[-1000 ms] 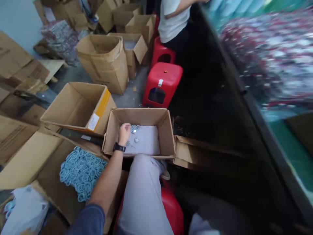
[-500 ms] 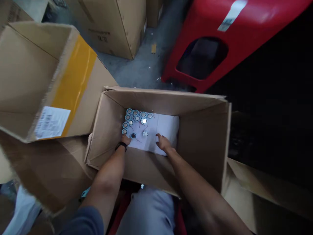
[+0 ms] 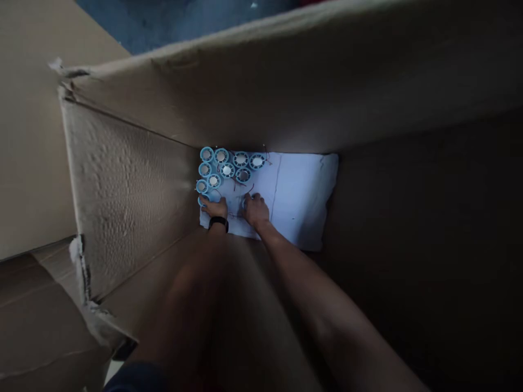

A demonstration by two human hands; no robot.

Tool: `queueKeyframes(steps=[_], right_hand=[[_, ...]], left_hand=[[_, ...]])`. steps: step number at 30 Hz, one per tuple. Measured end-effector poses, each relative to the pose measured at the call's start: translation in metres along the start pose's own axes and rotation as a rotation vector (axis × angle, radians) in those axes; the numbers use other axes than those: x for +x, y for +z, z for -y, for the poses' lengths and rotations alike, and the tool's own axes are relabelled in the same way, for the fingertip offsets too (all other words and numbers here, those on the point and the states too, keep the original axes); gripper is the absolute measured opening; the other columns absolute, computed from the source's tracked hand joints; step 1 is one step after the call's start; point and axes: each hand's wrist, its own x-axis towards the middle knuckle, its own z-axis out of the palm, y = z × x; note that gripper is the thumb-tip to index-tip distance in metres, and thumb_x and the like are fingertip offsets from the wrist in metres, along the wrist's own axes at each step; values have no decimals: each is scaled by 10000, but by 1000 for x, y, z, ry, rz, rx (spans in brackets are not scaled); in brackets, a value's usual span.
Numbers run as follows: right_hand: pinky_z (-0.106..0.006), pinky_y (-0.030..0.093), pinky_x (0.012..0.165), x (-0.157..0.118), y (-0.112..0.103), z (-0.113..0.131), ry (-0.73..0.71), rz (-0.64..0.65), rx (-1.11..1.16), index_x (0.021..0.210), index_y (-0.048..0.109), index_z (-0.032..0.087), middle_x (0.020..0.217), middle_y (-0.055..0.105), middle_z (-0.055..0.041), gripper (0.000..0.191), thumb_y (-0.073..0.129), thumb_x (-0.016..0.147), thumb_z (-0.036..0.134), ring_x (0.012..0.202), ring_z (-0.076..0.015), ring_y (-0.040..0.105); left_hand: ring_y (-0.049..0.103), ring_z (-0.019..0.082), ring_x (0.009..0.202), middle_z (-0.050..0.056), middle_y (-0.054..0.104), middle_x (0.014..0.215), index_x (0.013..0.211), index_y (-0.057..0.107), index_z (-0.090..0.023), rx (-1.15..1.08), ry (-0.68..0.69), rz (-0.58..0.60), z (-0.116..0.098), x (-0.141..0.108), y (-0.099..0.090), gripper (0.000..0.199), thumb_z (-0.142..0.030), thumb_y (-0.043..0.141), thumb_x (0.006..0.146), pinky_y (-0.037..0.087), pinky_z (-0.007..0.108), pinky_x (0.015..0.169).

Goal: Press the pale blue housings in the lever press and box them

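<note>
Several round parts [image 3: 241, 159] with blue rims and thin wires stand in rows at the left end of a white sheet [image 3: 300, 190], on the bottom of a deep cardboard box [image 3: 134, 207]. My left hand [image 3: 215, 207], with a black band at the wrist, has its fingers spread and touches the nearest part of the left column. Just right of it, my right hand [image 3: 256, 210] is curled over another round part, of which only a bit of blue edge shows at the fingertips.
High cardboard walls surround both arms on every side. Another cardboard surface [image 3: 28, 136] lies beyond the box's left edge, and a strip of blue-grey floor [image 3: 183, 22] shows past the far wall.
The view has moved closer, down into the box. My right hand has gone left from the bare sheet to a loose round part; my left hand stays by the left column.
</note>
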Motion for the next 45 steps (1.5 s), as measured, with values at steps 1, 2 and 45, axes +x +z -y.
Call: queueKeyframes(steps=[1,2,45], right_hand=[[-415,439,1015,2,2,-4,4,-7,46,1321,493,183,1310,456,-162,549,661,799,184,1180,-274,500],[-388,456,988,4,3,-8,9,-11,96,1302,487,170,1254,496,-144,529,654,801,205,1112,-242,535],[-572,500,928,65,-28,23,-156,-387,-300,1552,187,188,1594,-19,-195,988,628,807,665,1232,-412,440]], left_hand=[[603,294,1189,242,466,1365,1511,80,-144,-6,-21,-18,-3,-1,1,893,-343,654,857,498,380,955],[596,293,1196,241,462,1365,1506,103,-144,-12,-38,-33,-5,-2,1,858,-321,642,862,488,378,971],[621,384,1081,274,426,1345,1526,251,-121,-26,-102,-100,-7,9,15,644,-216,484,933,508,468,867]])
